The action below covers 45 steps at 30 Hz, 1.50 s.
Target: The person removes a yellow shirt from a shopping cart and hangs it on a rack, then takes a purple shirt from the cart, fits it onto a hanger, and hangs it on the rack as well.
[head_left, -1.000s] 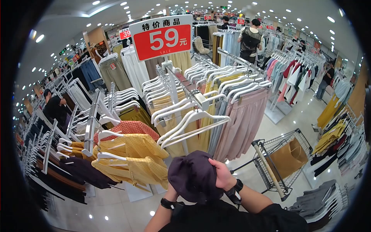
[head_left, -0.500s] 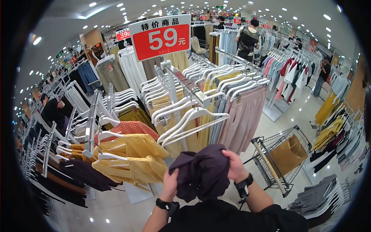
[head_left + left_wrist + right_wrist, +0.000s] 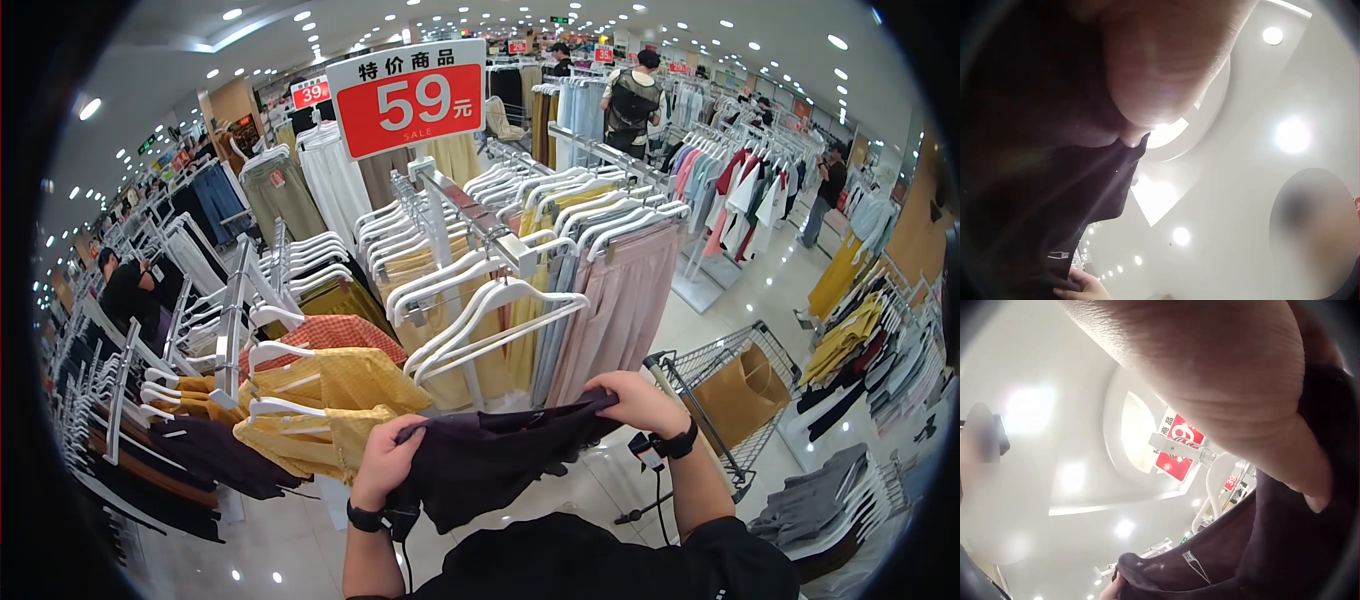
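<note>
A dark purple garment [image 3: 500,460] is stretched sideways in front of the person's body in the head view. My left hand [image 3: 385,458] pinches its left end, thumb on top. At the other end my right hand [image 3: 640,405] grips the edge between thumb and fingers. The cloth sags between the hands. In the left wrist view the dark cloth [image 3: 1029,181] hangs below the thumb. A small pale label [image 3: 1189,556] shows inside the garment's opening in the right wrist view. Bare white hangers [image 3: 500,330] hang on the rail just beyond the hands.
Yellow checked tops [image 3: 340,400] hang close by the left hand. Pink trousers [image 3: 625,300] hang beyond the right hand. A shopping cart [image 3: 760,335] holding a brown paper bag [image 3: 740,395] stands at the right. A sale sign [image 3: 410,100] tops the rack.
The hands have moved apart, left hand leftward and right hand rightward. The garment has gone from a bunched bundle to a stretched-out span between them.
</note>
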Available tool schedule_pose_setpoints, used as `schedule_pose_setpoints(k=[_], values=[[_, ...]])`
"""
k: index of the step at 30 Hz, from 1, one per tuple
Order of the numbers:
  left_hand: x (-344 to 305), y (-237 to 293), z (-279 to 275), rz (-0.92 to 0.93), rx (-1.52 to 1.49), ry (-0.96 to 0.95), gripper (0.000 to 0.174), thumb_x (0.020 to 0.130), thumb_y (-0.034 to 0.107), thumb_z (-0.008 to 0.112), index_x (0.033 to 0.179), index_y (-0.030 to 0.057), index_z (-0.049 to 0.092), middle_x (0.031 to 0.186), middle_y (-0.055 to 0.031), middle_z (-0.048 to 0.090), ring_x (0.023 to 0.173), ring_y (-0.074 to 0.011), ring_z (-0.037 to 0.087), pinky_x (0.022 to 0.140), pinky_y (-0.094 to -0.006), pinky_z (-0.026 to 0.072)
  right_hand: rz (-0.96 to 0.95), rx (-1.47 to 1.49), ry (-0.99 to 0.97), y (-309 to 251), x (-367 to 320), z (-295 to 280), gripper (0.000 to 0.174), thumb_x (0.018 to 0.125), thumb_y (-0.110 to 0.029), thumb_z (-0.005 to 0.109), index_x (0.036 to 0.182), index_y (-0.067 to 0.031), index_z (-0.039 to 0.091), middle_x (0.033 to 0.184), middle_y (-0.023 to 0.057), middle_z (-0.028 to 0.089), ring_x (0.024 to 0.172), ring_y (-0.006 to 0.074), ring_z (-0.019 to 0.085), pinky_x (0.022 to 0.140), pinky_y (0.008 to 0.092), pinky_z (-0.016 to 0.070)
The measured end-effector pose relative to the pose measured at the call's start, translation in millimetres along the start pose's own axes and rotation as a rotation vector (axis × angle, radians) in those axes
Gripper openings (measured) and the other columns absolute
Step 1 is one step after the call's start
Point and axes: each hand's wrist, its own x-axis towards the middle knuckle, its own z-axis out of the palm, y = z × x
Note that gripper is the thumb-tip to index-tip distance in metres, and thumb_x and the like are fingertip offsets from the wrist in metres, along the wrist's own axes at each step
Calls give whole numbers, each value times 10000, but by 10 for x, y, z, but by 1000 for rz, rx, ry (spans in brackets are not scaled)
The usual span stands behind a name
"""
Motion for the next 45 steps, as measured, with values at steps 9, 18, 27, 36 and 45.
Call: schedule_pose_setpoints(k=[9, 18, 27, 36, 45], values=[[88, 194, 214, 128, 248, -10, 87, 880, 1, 605, 958, -27, 632, 838, -79, 636, 791, -182, 599, 747, -281, 469, 8, -142, 57, 70, -100, -42, 176, 737, -73, 729, 822, -4, 591, 901, 139, 575, 891, 294, 578, 763, 362, 472], [197, 186, 343, 43, 378, -239, 219, 716, -78, 472, 858, 1, 619, 788, -101, 611, 755, -221, 597, 691, -317, 483, -121, 312, 40, 391, -29, -195, 198, 762, -60, 697, 742, -1, 508, 948, 94, 606, 944, 234, 574, 844, 321, 450], [316, -337, 757, 95, 366, -175, 171, 654, -121, 412, 729, 34, 417, 714, -45, 466, 700, -163, 451, 634, -275, 378, 92, 410, 103, 300, -74, -392, 287, 791, -53, 648, 671, -13, 390, 599, 24, 336, 620, 110, 333, 551, 285, 324], [350, -276, 1162, -92, -103, -22, 232, 706, -87, 412, 852, 23, 555, 763, 15, 517, 713, -84, 474, 655, -223, 395, -139, -266, 332, 504, -78, -600, 181, 660, 1, 641, 780, -37, 511, 754, 133, 527, 703, 347, 559, 608, 420, 445], [419, 55, 1514, -39, 605, -123, 220, 768, 220, 769, 858, 44, 672, 696, -129, 626, 623, -253, 605, 605, -327, 479, -261, -102, 175, 1041, -112, -738, 146, 704, 21, 565, 843, -23, 555, 784, 98, 576, 747, 300, 589, 655, 379, 462]])
